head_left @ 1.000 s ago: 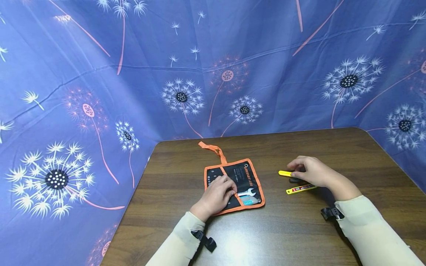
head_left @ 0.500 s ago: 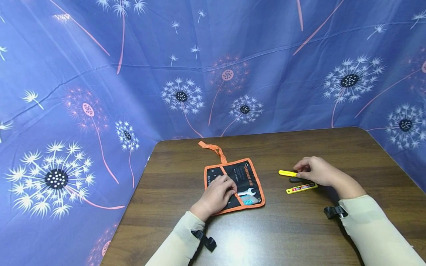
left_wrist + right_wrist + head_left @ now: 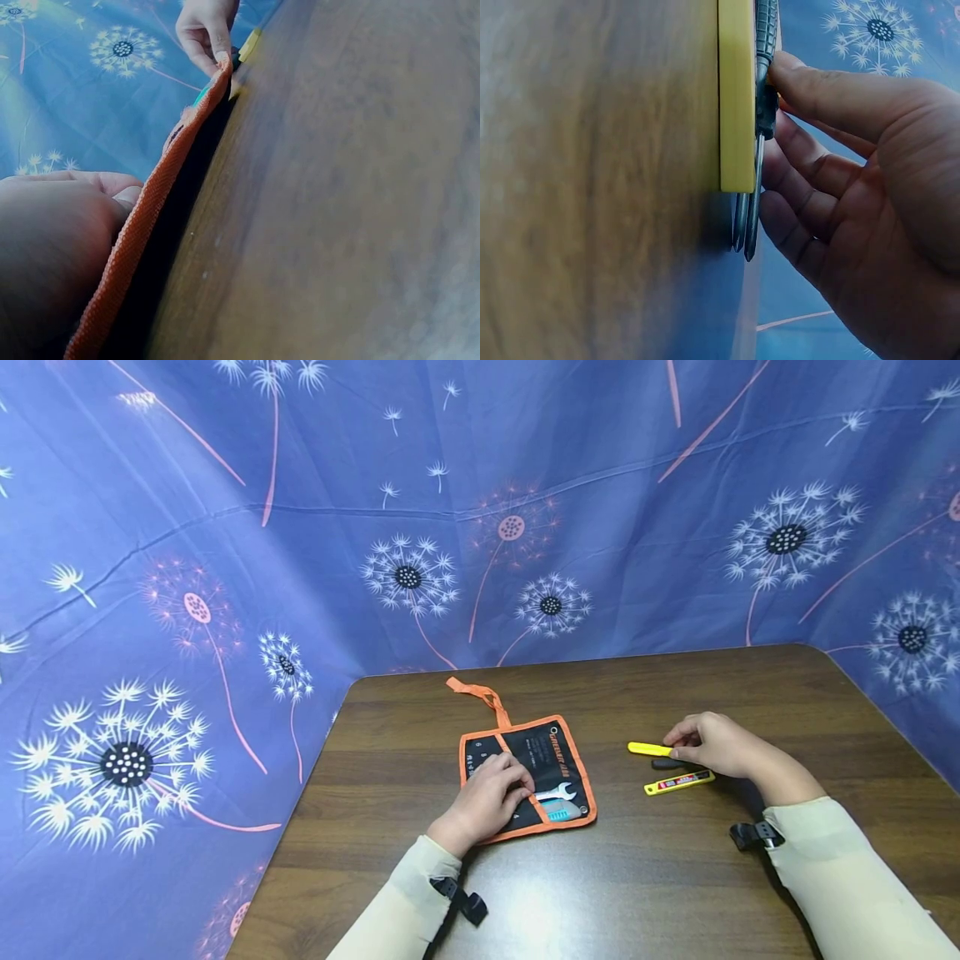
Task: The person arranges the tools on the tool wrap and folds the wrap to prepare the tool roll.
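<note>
Pouch (image 3: 547,756)'s on the left of the bench (image 3: 375,777), strap (image 3: 480,692) trailing off its far side, wrench (image 3: 558,792) and a second tool (image 3: 564,811) in its pocket. Left hand (image 3: 493,793)'s on the pouch. Over right, two screwdrivers (image 3: 647,749) lie side by side, right hand (image 3: 716,747) on them, bar (image 3: 678,782) just in front. Curtain (image 3: 480,568) behind everything.

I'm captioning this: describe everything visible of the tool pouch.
The tool pouch looks like black fabric with orange lettering, edging, cross strip and tie. It lies open on the table, tie at the far side. A wrench and a teal tool show in it. The left hand rests on it, hiding part.
</note>
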Tool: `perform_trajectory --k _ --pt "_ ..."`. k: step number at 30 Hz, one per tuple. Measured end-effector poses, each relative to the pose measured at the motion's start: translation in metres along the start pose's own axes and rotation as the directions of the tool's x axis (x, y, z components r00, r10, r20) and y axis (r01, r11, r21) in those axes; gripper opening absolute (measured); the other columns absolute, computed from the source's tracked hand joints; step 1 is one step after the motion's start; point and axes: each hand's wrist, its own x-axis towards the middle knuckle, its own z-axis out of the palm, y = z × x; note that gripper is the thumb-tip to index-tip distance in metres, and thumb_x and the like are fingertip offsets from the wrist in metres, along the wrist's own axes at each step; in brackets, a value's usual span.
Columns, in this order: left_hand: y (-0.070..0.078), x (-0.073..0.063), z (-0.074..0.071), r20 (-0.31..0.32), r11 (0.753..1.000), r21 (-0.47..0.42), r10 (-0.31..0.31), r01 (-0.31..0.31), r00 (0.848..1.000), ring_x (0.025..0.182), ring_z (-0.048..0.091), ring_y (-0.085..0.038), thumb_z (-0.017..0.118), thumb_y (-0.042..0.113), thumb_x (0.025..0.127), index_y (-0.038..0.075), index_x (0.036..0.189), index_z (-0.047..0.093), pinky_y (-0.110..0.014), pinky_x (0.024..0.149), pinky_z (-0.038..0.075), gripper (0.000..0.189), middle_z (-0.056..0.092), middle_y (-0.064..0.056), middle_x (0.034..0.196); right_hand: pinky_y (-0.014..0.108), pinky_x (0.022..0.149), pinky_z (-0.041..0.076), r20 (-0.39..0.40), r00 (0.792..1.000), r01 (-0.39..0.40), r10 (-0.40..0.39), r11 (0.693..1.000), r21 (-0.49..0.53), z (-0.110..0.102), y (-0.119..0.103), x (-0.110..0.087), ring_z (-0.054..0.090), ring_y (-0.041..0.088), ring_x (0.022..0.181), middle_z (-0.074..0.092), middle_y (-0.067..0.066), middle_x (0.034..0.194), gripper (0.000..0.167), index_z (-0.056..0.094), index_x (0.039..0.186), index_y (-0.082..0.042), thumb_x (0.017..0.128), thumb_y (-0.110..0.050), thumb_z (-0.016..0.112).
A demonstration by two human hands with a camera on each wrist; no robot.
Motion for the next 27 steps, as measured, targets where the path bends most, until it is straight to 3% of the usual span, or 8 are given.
perform_trajectory --k 11,17,27 --pt "-0.003 0.0 -0.001 -0.014 0.999 -0.03 -0.034 0.033 0.999 0.104 0.056 -0.008 0.071 0.025 0.103 0.028 0.108 0.069 -0.035 0.095 0.049 0.006 0.059 0.014 0.11 0.033 0.07 0.05 -0.011 1.0 -0.003 0.003 1.0 -0.012 0.0 -0.001 0.0 0.062 0.015 0.083 0.071 0.0 0.1 0.01 0.081 0.102 -0.012 0.092 -0.01 0.081" --pt "-0.005 0.0 -0.003 -0.024 0.997 -0.005 -0.082 0.082 0.996 0.108 0.056 -0.009 0.069 0.027 0.104 0.027 0.112 0.069 -0.037 0.098 0.049 0.009 0.06 0.013 0.113 0.031 0.069 0.049 -0.019 1.0 0.005 -0.006 1.0 -0.016 0.002 0.001 -0.001 0.061 0.014 0.081 0.071 0.0 0.099 0.01 0.081 0.1 -0.013 0.091 -0.01 0.081" --pt "-0.012 0.002 -0.004 -0.019 0.994 0.043 -0.098 0.098 0.995 0.104 0.057 -0.011 0.065 0.024 0.105 0.029 0.111 0.07 -0.036 0.094 0.05 0.008 0.062 0.012 0.111 0.031 0.068 0.049 -0.033 0.999 0.01 -0.011 1.0 -0.023 0.002 0.003 0.0 0.06 0.014 0.081 0.071 -0.002 0.098 0.01 0.081 0.099 -0.015 0.09 -0.01 0.081"
